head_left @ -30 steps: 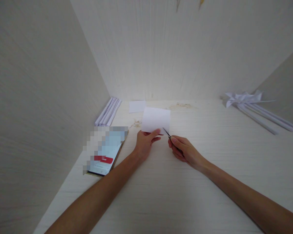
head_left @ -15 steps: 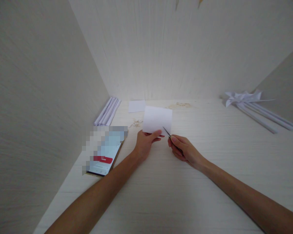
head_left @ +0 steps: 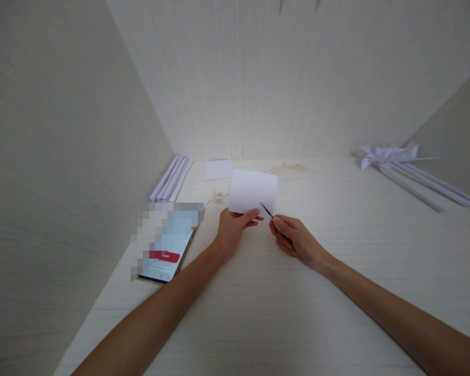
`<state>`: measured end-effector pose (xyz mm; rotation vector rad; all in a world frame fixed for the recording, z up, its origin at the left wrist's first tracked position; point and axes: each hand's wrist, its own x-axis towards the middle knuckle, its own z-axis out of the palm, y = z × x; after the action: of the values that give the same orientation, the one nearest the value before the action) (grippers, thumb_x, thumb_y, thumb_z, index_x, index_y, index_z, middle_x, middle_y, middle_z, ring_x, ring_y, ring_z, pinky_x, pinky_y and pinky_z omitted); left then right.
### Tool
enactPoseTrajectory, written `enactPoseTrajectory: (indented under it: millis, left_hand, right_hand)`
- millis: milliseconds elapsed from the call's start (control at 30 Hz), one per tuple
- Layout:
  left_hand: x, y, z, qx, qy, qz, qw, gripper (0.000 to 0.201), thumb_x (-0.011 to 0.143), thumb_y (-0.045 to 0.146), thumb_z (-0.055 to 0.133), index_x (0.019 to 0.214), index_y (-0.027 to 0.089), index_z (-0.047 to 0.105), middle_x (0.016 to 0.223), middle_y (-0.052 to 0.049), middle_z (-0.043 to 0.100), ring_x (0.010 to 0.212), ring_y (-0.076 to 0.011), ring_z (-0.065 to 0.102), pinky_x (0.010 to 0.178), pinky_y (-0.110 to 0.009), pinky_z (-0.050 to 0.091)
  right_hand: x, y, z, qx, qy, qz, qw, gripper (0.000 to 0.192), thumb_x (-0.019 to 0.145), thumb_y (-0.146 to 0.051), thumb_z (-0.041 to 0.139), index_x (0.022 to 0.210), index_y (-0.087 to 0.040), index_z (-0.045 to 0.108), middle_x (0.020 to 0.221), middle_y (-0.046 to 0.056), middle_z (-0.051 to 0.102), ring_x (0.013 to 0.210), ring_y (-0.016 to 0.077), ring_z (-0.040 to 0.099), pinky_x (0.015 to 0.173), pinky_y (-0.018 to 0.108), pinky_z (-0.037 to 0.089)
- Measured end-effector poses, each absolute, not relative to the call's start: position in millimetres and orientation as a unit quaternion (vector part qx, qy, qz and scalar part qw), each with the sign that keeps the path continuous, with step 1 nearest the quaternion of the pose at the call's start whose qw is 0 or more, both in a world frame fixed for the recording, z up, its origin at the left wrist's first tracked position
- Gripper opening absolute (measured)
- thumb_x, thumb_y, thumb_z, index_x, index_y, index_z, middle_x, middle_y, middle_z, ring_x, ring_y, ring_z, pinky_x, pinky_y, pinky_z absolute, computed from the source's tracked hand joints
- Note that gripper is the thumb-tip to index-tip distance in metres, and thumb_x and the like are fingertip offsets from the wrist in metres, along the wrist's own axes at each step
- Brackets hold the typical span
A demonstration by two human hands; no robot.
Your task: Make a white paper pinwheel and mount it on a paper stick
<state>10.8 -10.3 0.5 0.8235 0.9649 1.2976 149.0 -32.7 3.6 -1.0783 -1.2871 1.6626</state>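
Our left hand (head_left: pixel 231 233) has its grip pinching the six o'clock edge of a white paper sheet (head_left: pixel 250 188), near the centre of our view. Our right hand (head_left: pixel 293 239) wraps its grip round a slim pointed tool (head_left: pixel 267 211), tip over the sheet towards five o'clock. A smartphone (head_left: pixel 172 237) lies at eight o'clock from the sheet.

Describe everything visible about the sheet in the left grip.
The sheet is white, roughly rectangular, unmarked as far as shows, and looks like thin paper. The left grip pinches its lower edge above the pale tabletop. A dark pointed tool in the right grip overlaps its lower right; contact can't be told.
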Motion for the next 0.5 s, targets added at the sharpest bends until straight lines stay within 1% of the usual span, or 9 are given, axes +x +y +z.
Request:
enactPoseTrajectory:
  millis: [167,333,400,500]
  left_hand:
    - [11.5,-10.0,0.9,0.346,0.41,0.571,0.622,0.02,0.049,0.02,0.073,0.066,0.013,0.065,0.063,-0.001,0.065,0.053,-0.009,0.058,0.05,-0.019,0.045]
    - [10.7,-8.9,1.2,0.278,0.384,0.622,0.623,0.019,0.048,0.02,0.073,0.063,0.015,0.062,0.062,0.004,0.062,0.052,-0.0059,0.054,0.049,-0.018,0.046]
    - [10.8,-8.2,0.8,0.267,0.391,0.631,0.614,0.019,0.048,0.022,0.073,0.061,0.015,0.061,0.06,0.004,0.061,0.05,-0.006,0.054,0.049,-0.018,0.046]
    - [11.1,-7.3,-0.5,0.28,0.422,0.631,0.588,0.02,0.048,0.024,0.074,0.06,0.013,0.062,0.06,0.001,0.062,0.052,-0.0076,0.055,0.05,-0.02,0.047]
  right_hand:
    - [148.2,-33.0,4.1,-0.422,-0.495,0.653,0.388,0.033,0.072,-0.047,0.05,0.059,-0.018,0.041,0.033,-0.011,0.026,0.027,0.002,0.018,0.027,0.016,0.01]
    - [148.0,-33.2,3.8,-0.432,-0.499,0.647,0.383,0.034,0.072,-0.048,0.05,0.059,-0.018,0.041,0.033,-0.011,0.026,0.027,0.0019,0.018,0.027,0.016,0.01]
    - [148.0,-33.2,3.8,-0.432,-0.502,0.645,0.381,0.033,0.072,-0.047,0.05,0.059,-0.018,0.041,0.033,-0.011,0.026,0.027,0.0019,0.019,0.027,0.016,0.01]
    - [148.0,-32.9,3.8,-0.433,-0.504,0.645,0.378,0.032,0.072,-0.046,0.05,0.058,-0.018,0.042,0.033,-0.011,0.027,0.027,0.0018,0.018,0.027,0.016,0.01]
